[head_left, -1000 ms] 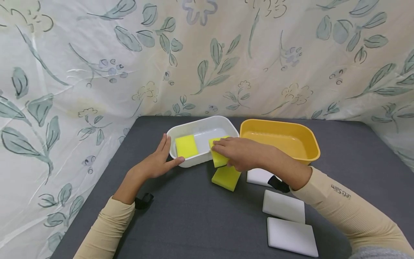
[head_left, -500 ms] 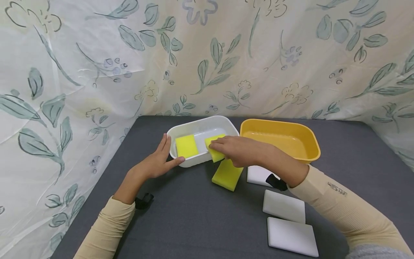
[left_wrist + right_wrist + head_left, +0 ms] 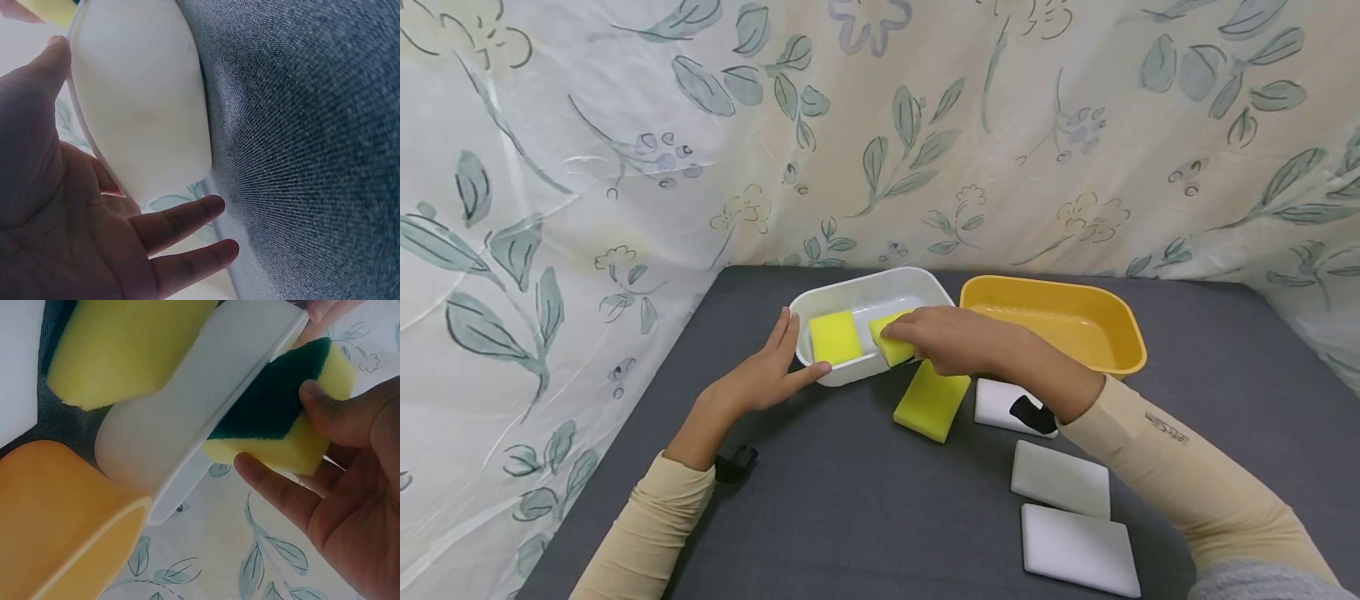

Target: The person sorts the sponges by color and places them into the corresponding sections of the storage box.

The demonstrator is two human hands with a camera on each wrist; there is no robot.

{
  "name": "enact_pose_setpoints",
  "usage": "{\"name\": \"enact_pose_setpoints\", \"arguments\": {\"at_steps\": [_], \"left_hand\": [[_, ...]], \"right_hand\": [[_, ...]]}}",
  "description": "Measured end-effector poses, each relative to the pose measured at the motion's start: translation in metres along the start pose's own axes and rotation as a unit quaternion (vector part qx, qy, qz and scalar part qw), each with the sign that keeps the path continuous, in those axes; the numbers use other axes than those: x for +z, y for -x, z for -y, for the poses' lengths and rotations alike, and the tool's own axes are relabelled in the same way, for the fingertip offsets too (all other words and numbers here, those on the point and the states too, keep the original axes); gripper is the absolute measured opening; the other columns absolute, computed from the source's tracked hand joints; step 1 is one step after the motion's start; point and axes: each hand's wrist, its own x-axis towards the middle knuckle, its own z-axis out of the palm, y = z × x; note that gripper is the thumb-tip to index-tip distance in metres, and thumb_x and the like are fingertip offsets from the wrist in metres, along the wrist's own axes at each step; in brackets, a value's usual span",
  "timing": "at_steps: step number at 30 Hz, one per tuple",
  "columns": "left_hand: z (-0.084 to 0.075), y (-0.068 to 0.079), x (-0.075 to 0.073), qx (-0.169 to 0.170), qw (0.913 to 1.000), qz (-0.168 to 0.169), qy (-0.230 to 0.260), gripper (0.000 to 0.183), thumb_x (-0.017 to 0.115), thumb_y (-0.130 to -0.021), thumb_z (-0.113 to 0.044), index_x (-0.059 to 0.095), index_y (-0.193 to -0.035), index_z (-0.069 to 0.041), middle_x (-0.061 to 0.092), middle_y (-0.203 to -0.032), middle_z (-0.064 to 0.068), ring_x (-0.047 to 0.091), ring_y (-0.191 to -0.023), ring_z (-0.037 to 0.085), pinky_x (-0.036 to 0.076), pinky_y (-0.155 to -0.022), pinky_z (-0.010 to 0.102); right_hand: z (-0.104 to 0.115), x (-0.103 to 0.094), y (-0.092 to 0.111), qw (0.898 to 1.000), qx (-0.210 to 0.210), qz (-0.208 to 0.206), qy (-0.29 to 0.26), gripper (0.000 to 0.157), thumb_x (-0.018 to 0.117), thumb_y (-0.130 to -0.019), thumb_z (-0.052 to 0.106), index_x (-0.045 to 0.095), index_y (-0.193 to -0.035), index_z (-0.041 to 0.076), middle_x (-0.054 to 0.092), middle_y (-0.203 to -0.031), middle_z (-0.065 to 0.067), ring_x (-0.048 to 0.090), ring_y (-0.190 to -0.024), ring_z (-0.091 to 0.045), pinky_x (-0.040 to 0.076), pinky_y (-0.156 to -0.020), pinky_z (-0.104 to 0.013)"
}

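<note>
My right hand pinches a yellow sponge over the near right rim of a white basin. In the right wrist view this sponge shows a dark green scouring side, with the thumb on the green and fingertips against the yellow foam. A second yellow sponge lies inside the basin, at its left. My left hand touches the basin's left end with fingers spread. In the left wrist view the thumb rests at the rim and two fingers stretch out straight. Another yellow sponge lies on the table below the right hand.
A yellow-orange basin stands right of the white one. White rectangular blocks lie at the right: one partly behind the right wrist, one nearer, one nearest. A floral curtain hangs behind the dark grey table.
My right hand has carried its sponge slightly up and left, from over the table sponge to the white basin's rim. More of the table sponge shows. The left hand stays in place.
</note>
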Motion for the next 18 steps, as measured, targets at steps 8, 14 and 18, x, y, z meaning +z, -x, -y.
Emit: {"name": "enact_pose_setpoints", "arguments": {"at_steps": [8, 14, 18], "left_hand": [[0.000, -0.001, 0.000, -0.001, 1.0000, 0.002, -0.003, 0.112, 0.051, -0.094, -0.068, -0.014, -0.158, -0.004, -0.025, -0.163, 0.011, 0.001, -0.151, 0.036, 0.024, -0.114, 0.055], [0.000, -0.002, 0.001, -0.002, 1.0000, 0.000, -0.001, 0.112, 0.053, -0.094, -0.067, -0.014, -0.158, -0.004, -0.024, -0.163, 0.012, 0.001, -0.151, 0.036, 0.025, -0.114, 0.055], [-0.001, -0.002, 0.001, 0.000, 1.0000, -0.002, -0.002, 0.112, 0.053, -0.094, -0.066, -0.013, -0.158, -0.003, -0.022, -0.164, 0.014, 0.000, -0.151, 0.037, 0.025, -0.114, 0.055]], "right_hand": [[-0.002, -0.001, -0.007, 1.000, 0.022, 0.015, -0.004, 0.060, 0.073, -0.087, -0.008, 0.058, -0.142, 0.010, 0.061, -0.136, -0.008, 0.057, -0.121, -0.026, 0.048, -0.100, -0.039], [-0.004, 0.001, -0.013, 0.999, 0.032, 0.023, -0.002, 0.059, 0.070, -0.089, -0.008, 0.055, -0.144, 0.009, 0.061, -0.136, -0.009, 0.058, -0.117, -0.025, 0.048, -0.099, -0.038], [-0.006, 0.003, -0.016, 0.999, 0.039, 0.026, -0.004, 0.060, 0.070, -0.089, -0.008, 0.054, -0.144, 0.009, 0.062, -0.134, -0.009, 0.059, -0.113, -0.025, 0.048, -0.099, -0.038]]}}
